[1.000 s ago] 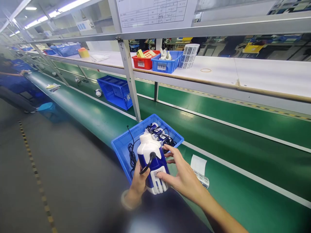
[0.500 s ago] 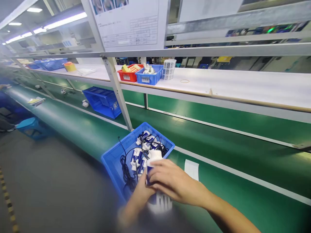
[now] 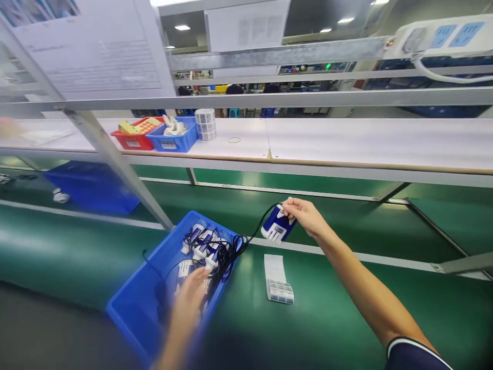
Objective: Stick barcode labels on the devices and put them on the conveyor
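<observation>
My right hand (image 3: 302, 213) pinches one end of a flat blue-and-white corded device (image 3: 278, 224), held up over the green bench to the right of the bin. From it a black cable (image 3: 259, 226) runs left to a coiled bundle at the rim of the blue plastic bin (image 3: 133, 293). Several more blue-and-white devices (image 3: 204, 245) lie in the bin among tangled black cables. Low over the bin, my left hand (image 3: 188, 295) reaches in at the devices. Motion smears its fingers, so its grip is unclear.
A strip of printed labels (image 3: 279, 288) lies on the green bench (image 3: 327, 308). On the white shelf stand a red bin (image 3: 133, 141), a small blue bin (image 3: 175, 141) and a label roll (image 3: 206, 126). A slanted metal post (image 3: 119, 164) rises behind the large bin.
Both hands were together over the bin with a device. Now my right hand has moved right and up with a device, while my left hand is apart at the bin. The view has swung right.
</observation>
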The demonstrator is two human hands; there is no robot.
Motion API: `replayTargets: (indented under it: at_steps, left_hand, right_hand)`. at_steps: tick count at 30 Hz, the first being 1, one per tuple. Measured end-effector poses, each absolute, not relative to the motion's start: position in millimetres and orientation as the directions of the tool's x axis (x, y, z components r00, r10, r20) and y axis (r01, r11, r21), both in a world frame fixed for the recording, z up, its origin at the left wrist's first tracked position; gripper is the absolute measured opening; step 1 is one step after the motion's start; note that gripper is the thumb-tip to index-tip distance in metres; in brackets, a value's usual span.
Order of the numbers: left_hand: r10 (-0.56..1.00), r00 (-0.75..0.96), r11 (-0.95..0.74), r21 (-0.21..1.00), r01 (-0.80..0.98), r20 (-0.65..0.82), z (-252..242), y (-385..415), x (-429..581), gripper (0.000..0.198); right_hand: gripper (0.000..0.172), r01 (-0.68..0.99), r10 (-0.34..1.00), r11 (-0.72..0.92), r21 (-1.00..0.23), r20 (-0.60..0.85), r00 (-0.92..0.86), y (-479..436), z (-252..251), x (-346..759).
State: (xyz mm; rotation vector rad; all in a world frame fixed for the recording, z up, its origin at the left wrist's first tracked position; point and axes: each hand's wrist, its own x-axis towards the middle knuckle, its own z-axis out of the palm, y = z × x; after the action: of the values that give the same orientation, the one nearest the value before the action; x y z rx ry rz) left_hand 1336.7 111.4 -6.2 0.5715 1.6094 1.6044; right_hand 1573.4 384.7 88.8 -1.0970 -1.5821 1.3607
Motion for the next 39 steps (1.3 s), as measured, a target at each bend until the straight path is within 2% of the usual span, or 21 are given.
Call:
replayTargets:
  at_steps: [4,7,11,14,19,23,26,29,33,39]
  left_hand:
    - [0.691,-0.621,0.313,0.928,-0.204,-0.370,-12,100,1322,0.051]
    - [0.621,-0.665,0.367,0.904,-0.219,-0.414,-19,91,1315,0.051]
    - [0.519,-0.727,0.409,0.878,-0.249,-0.449,-31,82,1302,0.055]
    - [0.461,-0.752,0.439,0.858,-0.268,-0.471,-42,76,1290,0.057]
    - [0.476,-0.737,0.503,0.836,-0.220,-0.480,-61,70,1280,0.058]
    - [0.520,-0.713,0.535,0.830,-0.157,-0.470,-71,72,1281,0.059]
    - [0.540,-0.676,0.548,0.819,-0.168,-0.501,-77,76,1283,0.059]
    - [0.559,-0.653,0.564,0.812,-0.151,-0.510,-80,77,1283,0.059]
    - [0.585,-0.662,0.560,0.824,-0.089,-0.469,-79,69,1276,0.060]
    - [0.548,-0.732,0.532,0.844,-0.068,-0.404,-81,46,1271,0.061]
  right_hand:
    - [0.015,0.078,1.000,0.029,-0.997,0.029,0.005,470,36,1591]
    - [0.013,0.075,0.982,-0.023,-0.997,-0.008,0.190,525,-5,1600]
    - [0.015,0.125,0.938,-0.115,-0.986,-0.066,0.341,573,-53,1605]
    - [0.018,0.214,0.921,-0.179,-0.960,-0.087,0.381,590,-86,1611]
    - [0.023,0.453,0.948,-0.193,-0.871,-0.047,0.314,600,-121,1633]
    - [0.029,0.673,0.996,-0.083,-0.735,-0.035,0.085,572,-141,1646]
    - [0.022,0.778,0.959,0.058,-0.626,-0.181,-0.217,505,-165,1641]
    - [0.018,0.829,0.809,0.194,-0.525,-0.392,-0.437,421,-197,1633]
    - [0.023,0.887,0.724,0.292,-0.357,-0.524,-0.449,340,-236,1626]
    - [0.031,0.948,0.763,0.267,-0.173,-0.562,-0.318,303,-266,1626]
